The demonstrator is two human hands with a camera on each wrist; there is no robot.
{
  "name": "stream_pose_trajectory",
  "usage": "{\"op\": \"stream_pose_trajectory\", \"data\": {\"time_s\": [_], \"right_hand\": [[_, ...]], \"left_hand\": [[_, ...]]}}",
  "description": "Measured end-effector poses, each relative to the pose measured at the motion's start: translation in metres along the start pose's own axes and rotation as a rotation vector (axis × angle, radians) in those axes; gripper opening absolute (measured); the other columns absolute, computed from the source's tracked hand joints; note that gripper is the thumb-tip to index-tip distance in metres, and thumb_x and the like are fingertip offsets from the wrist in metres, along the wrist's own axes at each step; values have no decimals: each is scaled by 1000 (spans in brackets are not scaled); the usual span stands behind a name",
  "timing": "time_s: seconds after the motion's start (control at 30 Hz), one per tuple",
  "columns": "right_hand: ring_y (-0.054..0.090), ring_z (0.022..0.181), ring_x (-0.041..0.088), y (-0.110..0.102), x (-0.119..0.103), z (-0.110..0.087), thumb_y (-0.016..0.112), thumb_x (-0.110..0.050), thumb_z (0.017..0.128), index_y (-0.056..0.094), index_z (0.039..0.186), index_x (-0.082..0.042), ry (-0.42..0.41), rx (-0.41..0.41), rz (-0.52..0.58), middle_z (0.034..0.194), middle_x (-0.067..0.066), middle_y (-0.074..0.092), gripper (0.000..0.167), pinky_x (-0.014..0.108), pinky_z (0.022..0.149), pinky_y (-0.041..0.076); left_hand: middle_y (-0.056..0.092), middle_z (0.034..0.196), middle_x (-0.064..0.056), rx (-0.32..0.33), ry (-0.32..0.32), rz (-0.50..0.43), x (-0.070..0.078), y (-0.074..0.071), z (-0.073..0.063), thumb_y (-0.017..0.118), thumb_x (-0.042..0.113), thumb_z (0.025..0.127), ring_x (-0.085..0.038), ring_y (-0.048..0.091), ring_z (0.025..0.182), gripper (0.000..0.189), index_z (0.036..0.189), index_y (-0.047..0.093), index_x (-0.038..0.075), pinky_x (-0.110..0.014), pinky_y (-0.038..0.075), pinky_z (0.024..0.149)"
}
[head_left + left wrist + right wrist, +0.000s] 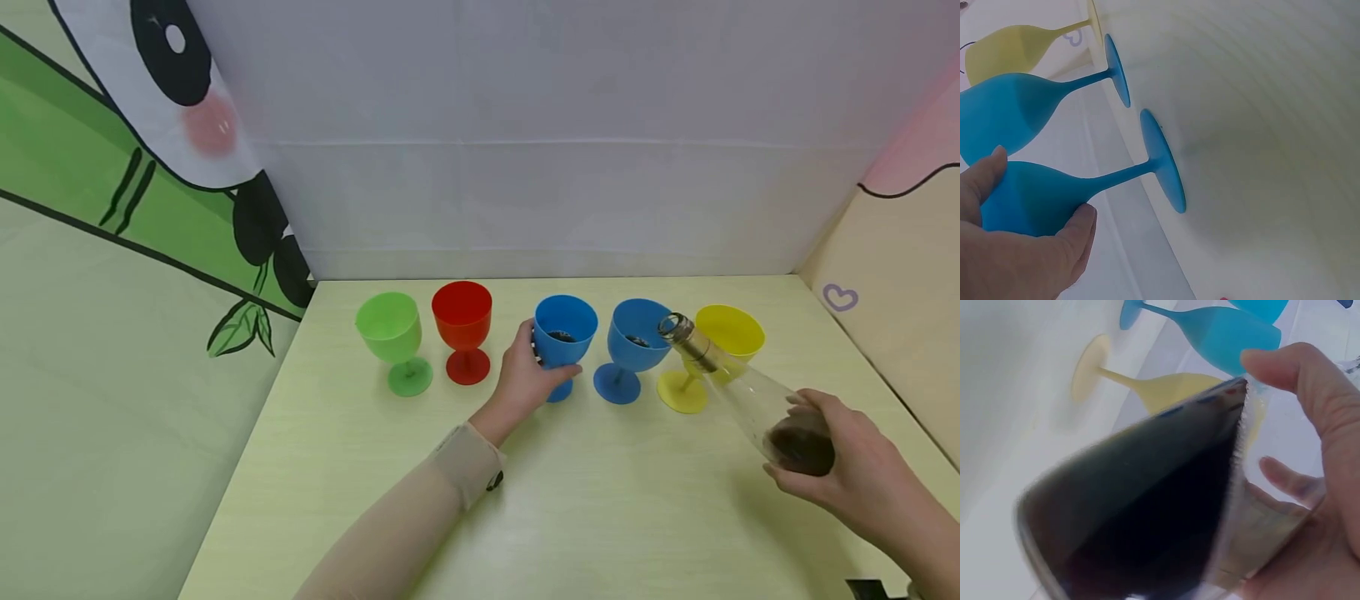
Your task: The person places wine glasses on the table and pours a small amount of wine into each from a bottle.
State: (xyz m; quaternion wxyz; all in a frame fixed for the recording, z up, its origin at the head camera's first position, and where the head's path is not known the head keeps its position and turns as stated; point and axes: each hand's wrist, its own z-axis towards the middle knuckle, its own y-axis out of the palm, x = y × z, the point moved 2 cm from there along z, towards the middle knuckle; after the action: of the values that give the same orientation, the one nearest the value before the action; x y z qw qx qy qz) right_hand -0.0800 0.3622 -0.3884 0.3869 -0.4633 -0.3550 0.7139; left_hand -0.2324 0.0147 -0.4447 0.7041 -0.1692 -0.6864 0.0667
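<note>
My left hand (pixel 525 375) grips the bowl of a blue goblet (pixel 567 321) that holds a little dark liquid. In the left wrist view, thumb and fingers wrap the bowl of this blue goblet (pixel 1041 197); its stem and round foot show below. A second blue goblet (pixel 633 342), also with dark liquid inside, stands just to its right. My right hand (pixel 862 467) holds a clear glass bottle (pixel 742 396) by its lower body, tilted with the neck up and left, near the yellow goblet (pixel 682 393). Dark liquid lies in the bottle's bottom, large in the right wrist view.
A green goblet (pixel 390 333) and a red goblet (pixel 462 321) stand left of my left hand on the pale table (pixel 600 508). A whitish backdrop (pixel 525 200) rises behind the row. Printed panels flank the table on both sides.
</note>
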Motion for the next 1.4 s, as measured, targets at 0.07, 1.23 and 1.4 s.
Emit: {"op": "stream_pose_trajectory", "data": {"time_s": [0.07, 1.23, 1.4], "right_hand": [[50, 88, 36, 0, 0, 0, 101, -11, 50, 47, 133, 6, -3, 8, 4, 111, 21, 64, 100, 24, 61, 39], [50, 80, 7, 2, 0, 2, 101, -12, 47, 49, 129, 2, -51, 34, -4, 108, 17, 65, 98, 7, 65, 35], [52, 79, 12, 3, 0, 1, 101, -13, 48, 49, 129, 2, -43, 27, -5, 108, 16, 65, 98, 8, 64, 35]], "left_hand": [[47, 150, -8, -7, 0, -1, 0, 0, 0, 87, 19, 83, -35, 46, 135, 88, 152, 33, 11, -54, 48, 99], [59, 133, -11, 146, -66, -26, -22, -80, -64, 86, 21, 85, -30, 59, 121, 66, 138, 53, 2, -43, 45, 105], [57, 135, -12, 174, -94, -19, -25, -87, -65, 85, 21, 85, -30, 57, 122, 68, 140, 50, 2, -44, 45, 105]]}}
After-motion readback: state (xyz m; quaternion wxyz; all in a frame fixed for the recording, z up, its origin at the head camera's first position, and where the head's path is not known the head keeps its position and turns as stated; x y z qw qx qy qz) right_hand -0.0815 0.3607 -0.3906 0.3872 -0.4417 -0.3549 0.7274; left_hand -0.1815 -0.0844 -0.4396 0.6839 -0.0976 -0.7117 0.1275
